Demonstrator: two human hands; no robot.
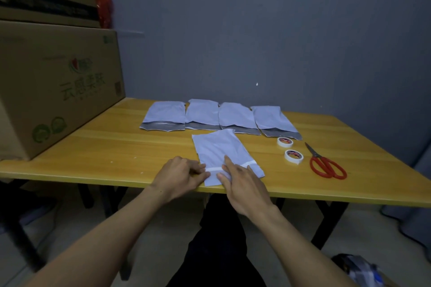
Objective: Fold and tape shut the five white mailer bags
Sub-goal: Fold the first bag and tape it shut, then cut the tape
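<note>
One white mailer bag (217, 147) lies near the table's front edge, its lower flap folded over with a white tape strip (247, 165) across the fold. My left hand (179, 175) pinches the bag's left edge at the tape's end. My right hand (242, 182) lies flat on the folded flap, fingers spread over the tape. Several more white mailer bags (203, 113) lie side by side in a row behind it, grey flaps open toward me. Two tape rolls (285, 141) (293, 155) sit to the right, with red-handled scissors (326, 165) beside them.
The yellow wooden table (105, 147) stands against a grey wall. Large cardboard boxes (53, 91) are stacked at its left end. Something red (103, 4) shows behind the boxes. My dark-trousered legs are under the front edge.
</note>
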